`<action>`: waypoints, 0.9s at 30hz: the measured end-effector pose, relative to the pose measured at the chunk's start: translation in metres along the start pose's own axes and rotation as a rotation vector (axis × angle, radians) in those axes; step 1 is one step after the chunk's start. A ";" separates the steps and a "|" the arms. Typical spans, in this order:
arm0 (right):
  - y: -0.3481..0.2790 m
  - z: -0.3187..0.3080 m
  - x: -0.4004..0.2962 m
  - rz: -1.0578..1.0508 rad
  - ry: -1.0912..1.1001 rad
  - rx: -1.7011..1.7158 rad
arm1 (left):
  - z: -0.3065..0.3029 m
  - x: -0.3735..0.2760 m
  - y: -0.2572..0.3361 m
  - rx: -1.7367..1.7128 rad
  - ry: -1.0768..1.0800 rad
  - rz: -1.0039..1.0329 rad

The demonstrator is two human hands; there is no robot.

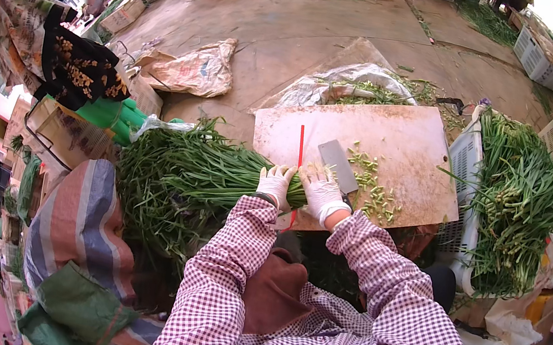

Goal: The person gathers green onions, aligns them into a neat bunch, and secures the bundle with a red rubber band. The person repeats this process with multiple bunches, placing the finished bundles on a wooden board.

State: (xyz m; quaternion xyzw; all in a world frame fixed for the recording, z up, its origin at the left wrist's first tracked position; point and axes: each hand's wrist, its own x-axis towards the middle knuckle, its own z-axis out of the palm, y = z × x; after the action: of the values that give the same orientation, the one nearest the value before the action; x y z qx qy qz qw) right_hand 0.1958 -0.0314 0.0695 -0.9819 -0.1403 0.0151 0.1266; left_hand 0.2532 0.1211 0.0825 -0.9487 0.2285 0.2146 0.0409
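Note:
Before me lies a pale, stained cutting board (411,156). A bundle of long green stalks with leaves (207,161) reaches from the left onto its near left part. My left hand (277,183), in a white glove, is closed over the bundle. Just right of it my right hand (320,191), also gloved, grips the bundle's cut end. A red strip (301,146) lies on the board and runs beneath the stalks, between the hands. Beside my right hand rests a cleaver (338,163) with its dark handle towards me. Short cut stalk ends (379,195) are scattered right of the blade.
A white plastic crate (467,166) heaped with green stalks (517,207) stands right of the board. Behind the board lies a white woven sack (369,75) with trimmings. At left are a striped woven bag (86,228) and a green sack (75,309).

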 end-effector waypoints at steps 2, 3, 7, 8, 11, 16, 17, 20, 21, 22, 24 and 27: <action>0.004 0.015 -0.002 0.015 -0.052 -0.022 | 0.002 -0.006 0.000 0.018 -0.014 -0.004; 0.002 0.010 -0.006 0.033 -0.076 -0.067 | -0.002 -0.009 0.002 0.017 -0.015 0.002; 0.007 0.030 0.007 0.090 -0.052 -0.059 | -0.012 -0.013 0.001 0.056 0.003 0.034; 0.008 0.028 0.012 0.109 -0.087 -0.058 | -0.016 -0.009 0.002 0.087 0.003 0.046; 0.010 0.029 0.019 0.122 -0.084 -0.076 | -0.024 0.000 0.004 0.140 -0.038 0.060; 0.007 0.023 0.019 0.124 -0.083 -0.031 | -0.010 0.009 -0.006 0.055 -0.025 0.069; 0.010 0.026 0.016 0.093 -0.015 -0.038 | -0.010 0.010 -0.004 0.037 -0.020 0.073; 0.028 0.034 -0.003 0.059 0.157 -0.040 | -0.009 0.010 -0.002 0.010 -0.006 0.088; 0.033 0.040 -0.012 0.113 0.222 -0.139 | -0.007 0.009 -0.004 0.001 0.004 0.080; 0.034 0.032 -0.025 0.157 0.265 -0.138 | -0.006 0.008 -0.007 0.001 0.014 0.074; 0.040 0.020 -0.056 0.256 0.341 -0.119 | -0.004 0.008 -0.008 -0.001 0.035 0.078; 0.034 0.024 -0.085 0.399 0.270 -0.070 | 0.004 0.011 -0.014 -0.005 0.050 0.063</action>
State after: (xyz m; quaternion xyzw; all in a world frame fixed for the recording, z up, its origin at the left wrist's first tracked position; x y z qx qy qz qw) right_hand 0.1220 -0.0813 0.0375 -0.9870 0.0743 -0.0966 0.1047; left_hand 0.2666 0.1294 0.0743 -0.9461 0.2588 0.1927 0.0262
